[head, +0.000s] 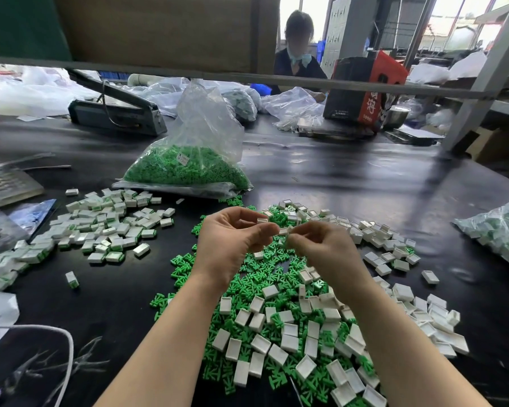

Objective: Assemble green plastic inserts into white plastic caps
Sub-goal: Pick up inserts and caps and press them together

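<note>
Both hands meet above the middle of the black table [350,177], and what passes between them is hard to read. The left hand [232,239] has its fingers curled, with one white cap [262,220] pinched at the fingertips. The right hand [321,245] is curled too, thumb and forefinger pinching a second white cap [285,230]; whether a green insert sits in it cannot be told, since the fingers cover most of it.

Under the forearms lies a mixed heap of loose green inserts [276,271] and empty white caps [288,342], partly hidden by the arms and cut off at the bottom edge. To the left lies a pile of assembled caps [106,227], green showing at their ends. Behind the hands a clear bag of green inserts [188,168] stands with its neck upright. A further bag of parts [500,230] is cut by the right edge.

At the far side of the table sit a heat sealer [115,110], crumpled clear bags, a black and red carton [365,89] and a metal bowl [397,116]. A shelf rail [276,79] crosses the view, with cardboard above it. Another worker [297,51] sits beyond, half hidden by the rail. Daylight fills the windows of the workshop behind
</note>
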The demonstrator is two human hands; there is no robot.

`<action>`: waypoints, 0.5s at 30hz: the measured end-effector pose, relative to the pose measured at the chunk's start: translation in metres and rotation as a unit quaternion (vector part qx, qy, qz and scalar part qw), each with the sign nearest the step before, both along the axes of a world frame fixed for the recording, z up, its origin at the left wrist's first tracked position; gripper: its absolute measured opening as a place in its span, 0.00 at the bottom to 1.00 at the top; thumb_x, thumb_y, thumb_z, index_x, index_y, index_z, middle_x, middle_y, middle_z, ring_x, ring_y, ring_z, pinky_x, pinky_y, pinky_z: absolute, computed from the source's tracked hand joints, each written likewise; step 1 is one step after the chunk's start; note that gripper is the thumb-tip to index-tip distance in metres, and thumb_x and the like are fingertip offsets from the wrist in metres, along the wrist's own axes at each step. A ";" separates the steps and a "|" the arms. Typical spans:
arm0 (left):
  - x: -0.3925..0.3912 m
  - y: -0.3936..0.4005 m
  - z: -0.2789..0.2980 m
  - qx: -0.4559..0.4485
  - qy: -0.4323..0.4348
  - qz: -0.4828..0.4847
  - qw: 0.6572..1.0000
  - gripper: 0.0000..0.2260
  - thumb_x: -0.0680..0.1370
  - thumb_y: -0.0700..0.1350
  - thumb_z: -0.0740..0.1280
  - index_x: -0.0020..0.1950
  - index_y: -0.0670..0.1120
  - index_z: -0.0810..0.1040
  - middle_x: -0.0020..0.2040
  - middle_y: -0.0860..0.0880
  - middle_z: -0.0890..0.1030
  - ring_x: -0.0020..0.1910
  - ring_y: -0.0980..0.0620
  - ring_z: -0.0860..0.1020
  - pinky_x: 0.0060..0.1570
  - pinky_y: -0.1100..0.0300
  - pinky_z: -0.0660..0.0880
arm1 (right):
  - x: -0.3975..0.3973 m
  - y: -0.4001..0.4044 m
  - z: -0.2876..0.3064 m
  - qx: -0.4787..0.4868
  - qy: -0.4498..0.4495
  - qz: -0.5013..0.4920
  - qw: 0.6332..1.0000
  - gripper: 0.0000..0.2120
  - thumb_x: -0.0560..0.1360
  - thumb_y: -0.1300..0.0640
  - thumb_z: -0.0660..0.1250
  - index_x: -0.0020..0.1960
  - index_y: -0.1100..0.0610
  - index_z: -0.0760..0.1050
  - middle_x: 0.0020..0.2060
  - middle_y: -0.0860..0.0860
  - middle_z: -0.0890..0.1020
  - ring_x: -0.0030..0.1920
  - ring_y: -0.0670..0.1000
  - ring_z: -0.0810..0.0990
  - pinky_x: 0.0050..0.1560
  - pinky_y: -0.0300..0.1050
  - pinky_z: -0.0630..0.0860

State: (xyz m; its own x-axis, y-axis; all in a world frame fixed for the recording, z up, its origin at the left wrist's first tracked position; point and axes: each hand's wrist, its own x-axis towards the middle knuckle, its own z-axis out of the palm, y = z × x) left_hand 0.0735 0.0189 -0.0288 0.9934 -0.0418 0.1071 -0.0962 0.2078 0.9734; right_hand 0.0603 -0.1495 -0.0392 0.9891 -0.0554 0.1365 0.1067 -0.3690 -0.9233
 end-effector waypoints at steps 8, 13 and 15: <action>0.001 -0.001 0.000 -0.048 0.018 -0.015 0.999 0.13 0.65 0.40 0.76 0.49 0.41 0.83 0.38 0.45 0.86 0.33 0.53 0.83 0.35 0.65 0.78 | -0.003 0.002 0.011 0.312 0.047 0.065 0.947 0.07 0.76 0.69 0.66 0.52 0.61 0.77 0.40 0.58 0.85 0.34 0.47 0.77 0.33 0.36 0.75; 0.003 0.000 0.000 -0.078 0.040 -0.040 0.995 0.15 0.65 0.38 0.74 0.51 0.41 0.83 0.43 0.44 0.86 0.39 0.52 0.84 0.39 0.64 0.80 | -0.006 0.006 0.014 0.286 0.017 0.072 0.955 0.09 0.68 0.63 0.72 0.48 0.57 0.81 0.40 0.56 0.84 0.38 0.49 0.76 0.39 0.39 0.71; 0.002 -0.001 0.001 -0.077 0.040 -0.053 0.995 0.15 0.64 0.39 0.74 0.51 0.42 0.84 0.44 0.44 0.86 0.40 0.52 0.84 0.41 0.63 0.80 | -0.007 0.007 0.015 0.275 0.001 0.071 0.959 0.07 0.70 0.64 0.71 0.46 0.56 0.83 0.39 0.55 0.82 0.37 0.48 0.73 0.38 0.39 0.69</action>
State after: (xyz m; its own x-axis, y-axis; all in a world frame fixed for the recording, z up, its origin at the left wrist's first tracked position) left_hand 0.0757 0.0179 -0.0282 0.9899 -0.1357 0.0409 0.0109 0.3604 0.9327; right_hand 0.0536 -0.1427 -0.0247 0.9923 0.0171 0.1227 0.1172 0.1911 -0.9745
